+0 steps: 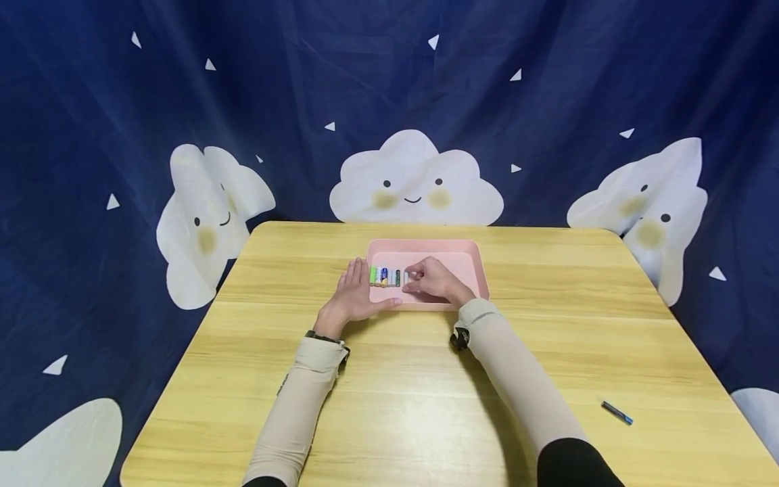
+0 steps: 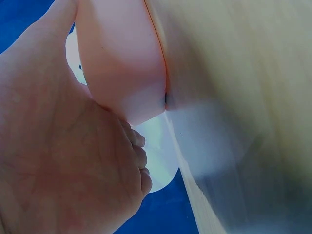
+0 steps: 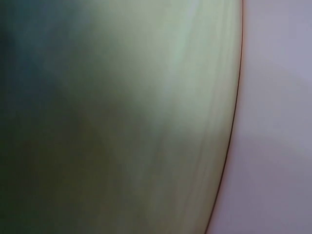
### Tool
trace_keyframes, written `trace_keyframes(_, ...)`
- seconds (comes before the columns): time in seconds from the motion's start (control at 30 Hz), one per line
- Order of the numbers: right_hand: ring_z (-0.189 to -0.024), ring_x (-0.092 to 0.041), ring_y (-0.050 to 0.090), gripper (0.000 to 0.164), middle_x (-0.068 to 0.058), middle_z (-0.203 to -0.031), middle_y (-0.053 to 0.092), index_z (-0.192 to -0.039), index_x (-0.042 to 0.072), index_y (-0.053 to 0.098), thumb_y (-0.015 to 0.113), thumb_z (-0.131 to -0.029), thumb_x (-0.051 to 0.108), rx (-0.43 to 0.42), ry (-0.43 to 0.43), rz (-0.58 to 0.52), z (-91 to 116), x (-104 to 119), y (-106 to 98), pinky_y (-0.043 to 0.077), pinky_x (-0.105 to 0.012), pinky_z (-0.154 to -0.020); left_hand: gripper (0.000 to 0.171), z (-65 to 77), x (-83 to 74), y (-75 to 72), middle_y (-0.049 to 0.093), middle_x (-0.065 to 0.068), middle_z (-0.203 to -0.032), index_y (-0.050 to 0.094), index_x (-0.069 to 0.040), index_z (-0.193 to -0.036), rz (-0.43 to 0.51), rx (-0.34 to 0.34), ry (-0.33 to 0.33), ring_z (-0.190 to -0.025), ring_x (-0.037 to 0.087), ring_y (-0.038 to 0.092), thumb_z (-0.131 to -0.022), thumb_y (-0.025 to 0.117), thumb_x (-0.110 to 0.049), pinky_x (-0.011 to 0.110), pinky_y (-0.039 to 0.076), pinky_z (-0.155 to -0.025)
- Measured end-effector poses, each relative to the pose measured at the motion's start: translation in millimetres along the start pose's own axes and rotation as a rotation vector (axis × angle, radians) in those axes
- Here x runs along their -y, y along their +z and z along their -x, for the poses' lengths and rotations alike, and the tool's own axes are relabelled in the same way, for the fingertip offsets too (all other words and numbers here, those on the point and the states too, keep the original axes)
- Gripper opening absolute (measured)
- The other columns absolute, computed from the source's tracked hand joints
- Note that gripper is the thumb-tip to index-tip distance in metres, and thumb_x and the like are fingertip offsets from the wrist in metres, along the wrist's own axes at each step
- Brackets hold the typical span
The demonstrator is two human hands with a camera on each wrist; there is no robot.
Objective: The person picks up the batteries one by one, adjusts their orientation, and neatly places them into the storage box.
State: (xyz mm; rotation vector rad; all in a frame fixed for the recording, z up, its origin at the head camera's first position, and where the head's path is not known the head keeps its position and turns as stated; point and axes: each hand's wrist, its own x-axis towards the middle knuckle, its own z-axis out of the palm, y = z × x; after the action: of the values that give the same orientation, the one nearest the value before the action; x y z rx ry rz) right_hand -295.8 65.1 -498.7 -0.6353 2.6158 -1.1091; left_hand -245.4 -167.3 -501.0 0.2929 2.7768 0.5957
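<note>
A pink tray (image 1: 425, 246) stands near the table's far side. Inside its left part, several small batteries (image 1: 385, 276) lie side by side in a row, with green, white, blue and dark green casings. My left hand (image 1: 354, 295) rests at the tray's left wall, fingers straight and thumb stretched along the near rim. In the left wrist view, the palm (image 2: 68, 146) shows beside the tray's outer wall (image 2: 124, 58). Over the tray, my right hand (image 1: 433, 279) pinches a whitish battery (image 1: 406, 278) at the right end of the row. The right wrist view shows no fingers.
The wooden table (image 1: 414, 392) carries a short dark pen-like stick (image 1: 617, 412) with a blue end at the right front. Behind the table hangs a dark blue curtain (image 1: 292, 81) with white clouds.
</note>
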Motion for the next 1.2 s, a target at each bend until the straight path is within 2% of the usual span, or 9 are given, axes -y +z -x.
trace_keyframes(0.13,-0.066,-0.011,0.048,0.048,0.000,-0.068,0.060,-0.129,-0.001,0.071,0.084,-0.087,0.018,-0.011,-0.019,0.028,-2.7,-1.1,1.1,0.048,-0.027,-0.080,0.133,-0.5,1.2,0.8,-0.018,0.019,-0.173,-0.012,-0.002,-0.164,0.000,-0.008,0.004,-0.162,0.033,-0.016,-0.083,0.053,-0.086,0.051,0.002,-0.134)
trace_keyframes(0.37,-0.060,-0.009,0.042,0.052,0.002,-0.064,0.056,-0.136,0.007,0.068,0.082,-0.089,0.026,0.000,-0.002,0.081,-6.0,0.3,3.9,0.040,-0.023,-0.062,0.133,-1.6,2.2,3.0,-0.015,0.020,-0.173,-0.010,-0.002,-0.164,-0.003,-0.026,0.010,-0.163,0.033,-0.015,-0.083,0.053,-0.087,0.052,0.003,-0.134)
trace_keyframes(0.47,-0.060,-0.010,0.041,0.054,0.001,-0.063,0.055,-0.137,0.007,0.067,0.083,-0.089,0.027,-0.002,0.006,0.092,-6.2,1.3,4.2,0.040,-0.023,-0.062,0.134,-1.9,2.3,3.8,-0.015,0.020,-0.173,-0.010,-0.002,-0.164,-0.007,-0.032,0.010,-0.163,0.033,-0.014,-0.082,0.052,-0.088,0.052,0.003,-0.134)
trace_keyframes(0.77,-0.065,-0.010,0.047,0.049,-0.004,-0.074,0.068,-0.132,0.008,0.072,0.084,-0.087,0.024,-0.013,-0.001,0.089,-4.6,4.3,3.7,0.041,-0.022,-0.063,0.133,1.0,-0.2,0.5,-0.016,0.019,-0.173,-0.011,-0.003,-0.164,0.007,-0.014,-0.001,-0.163,0.033,-0.015,-0.083,0.055,-0.085,0.053,0.003,-0.134)
trace_keyframes(1.0,-0.065,-0.010,0.048,0.047,-0.003,-0.072,0.066,-0.128,0.008,0.074,0.086,-0.086,0.023,-0.018,-0.019,0.087,-4.4,5.6,2.4,0.041,-0.022,-0.062,0.131,5.1,-4.3,-3.9,-0.018,0.018,-0.173,-0.012,-0.002,-0.164,-0.002,0.007,-0.011,-0.162,0.032,-0.017,-0.085,0.055,-0.083,0.052,0.001,-0.134)
trace_keyframes(1.2,-0.062,-0.009,0.047,0.051,-0.002,-0.069,0.064,-0.130,0.006,0.073,0.088,-0.084,0.024,-0.017,-0.016,0.081,-5.3,4.1,2.7,0.039,-0.022,-0.059,0.132,5.2,-4.1,-3.0,-0.013,0.022,-0.174,-0.010,0.000,-0.164,-0.012,-0.014,0.007,-0.163,0.035,-0.014,-0.085,0.053,-0.084,0.053,0.003,-0.134)
